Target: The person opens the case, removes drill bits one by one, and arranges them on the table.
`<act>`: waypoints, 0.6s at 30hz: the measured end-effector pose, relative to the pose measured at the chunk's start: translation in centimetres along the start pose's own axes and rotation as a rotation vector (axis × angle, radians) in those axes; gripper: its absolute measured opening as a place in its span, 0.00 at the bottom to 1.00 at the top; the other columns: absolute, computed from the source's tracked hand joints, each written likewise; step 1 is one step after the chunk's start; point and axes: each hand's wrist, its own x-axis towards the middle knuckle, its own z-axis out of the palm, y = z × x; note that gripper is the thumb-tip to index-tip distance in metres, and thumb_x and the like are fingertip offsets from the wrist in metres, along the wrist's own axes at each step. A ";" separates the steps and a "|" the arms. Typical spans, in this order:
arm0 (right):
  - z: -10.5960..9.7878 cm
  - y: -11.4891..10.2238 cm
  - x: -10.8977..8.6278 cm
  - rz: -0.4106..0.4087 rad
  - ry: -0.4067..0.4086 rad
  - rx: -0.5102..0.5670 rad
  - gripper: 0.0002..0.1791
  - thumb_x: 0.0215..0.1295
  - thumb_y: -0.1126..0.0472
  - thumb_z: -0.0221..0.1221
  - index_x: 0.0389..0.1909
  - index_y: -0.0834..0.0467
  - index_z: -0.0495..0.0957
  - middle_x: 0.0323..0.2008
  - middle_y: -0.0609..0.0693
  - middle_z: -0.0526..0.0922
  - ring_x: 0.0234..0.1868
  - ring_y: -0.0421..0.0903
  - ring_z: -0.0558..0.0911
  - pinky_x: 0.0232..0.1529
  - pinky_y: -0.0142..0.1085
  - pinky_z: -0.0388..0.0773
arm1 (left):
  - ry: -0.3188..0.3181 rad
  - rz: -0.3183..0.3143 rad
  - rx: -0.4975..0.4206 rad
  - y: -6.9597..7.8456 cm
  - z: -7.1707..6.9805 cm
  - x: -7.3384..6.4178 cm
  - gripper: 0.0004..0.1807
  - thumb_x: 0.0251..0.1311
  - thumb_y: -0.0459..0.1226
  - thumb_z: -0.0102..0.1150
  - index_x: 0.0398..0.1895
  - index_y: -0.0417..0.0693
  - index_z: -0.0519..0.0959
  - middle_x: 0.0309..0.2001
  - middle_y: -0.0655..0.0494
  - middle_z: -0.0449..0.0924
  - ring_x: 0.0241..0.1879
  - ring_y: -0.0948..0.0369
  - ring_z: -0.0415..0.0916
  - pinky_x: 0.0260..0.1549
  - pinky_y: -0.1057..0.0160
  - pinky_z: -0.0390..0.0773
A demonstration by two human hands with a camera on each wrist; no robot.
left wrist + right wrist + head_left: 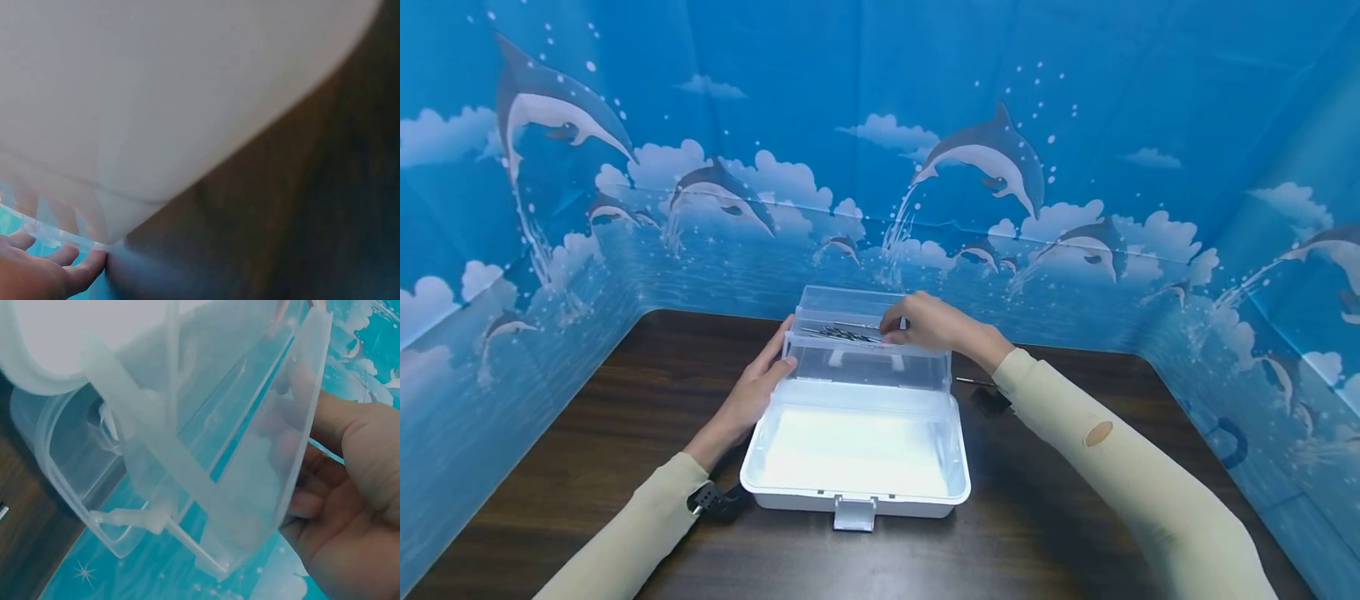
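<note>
A plastic toolbox [854,503] with a white base and clear fold-out trays stands unfolded. My left hand [756,392] holds the left end of the clear trays, thumb near the front edge and fingers farther back. In the left wrist view its fingertips [94,256] touch the plastic edge. My right hand [928,321] reaches into the right end of the upper tray [812,317], fingers bent down beside thin metal drill bits [842,333]. Seen in the right wrist view, its fingers are partly behind the cloudy tray wall [269,462]; I cannot tell whether they pinch a bit.
A thin metal rod [976,382] lies on the dark wooden table [1037,517], right of the toolbox by the right wrist strap [992,402]. The base's latch [854,515] hangs at the front. A blue dolphin curtain [820,100] encloses the table's back and sides.
</note>
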 end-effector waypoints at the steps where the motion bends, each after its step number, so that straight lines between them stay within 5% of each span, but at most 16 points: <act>1: 0.0 0.1 0.2 0.006 -0.014 0.002 0.09 0.63 0.60 0.59 0.42 0.55 0.83 0.35 0.45 0.82 0.34 0.39 0.80 0.34 0.31 0.75 | -0.001 -0.001 0.000 0.0 0.0 0.0 0.31 0.72 0.39 0.37 0.73 0.69 0.42 0.72 0.67 0.35 0.69 0.55 0.36 0.55 0.37 0.54; 10: -0.2 0.8 0.4 0.031 -0.048 0.068 0.09 0.62 0.66 0.59 0.40 0.54 0.83 0.36 0.44 0.82 0.35 0.40 0.79 0.34 0.30 0.76 | -0.011 0.029 -0.006 0.1 0.1 0.1 0.31 0.71 0.44 0.39 0.73 0.69 0.42 0.72 0.68 0.35 0.69 0.57 0.36 0.55 0.39 0.55; 18: -0.5 1.6 -0.2 0.011 -0.050 0.117 0.09 0.64 0.65 0.56 0.41 0.57 0.82 0.35 0.45 0.81 0.33 0.42 0.79 0.32 0.34 0.75 | -0.001 0.016 0.015 0.2 -0.1 0.0 0.31 0.72 0.38 0.36 0.73 0.66 0.41 0.72 0.66 0.34 0.69 0.55 0.34 0.56 0.34 0.48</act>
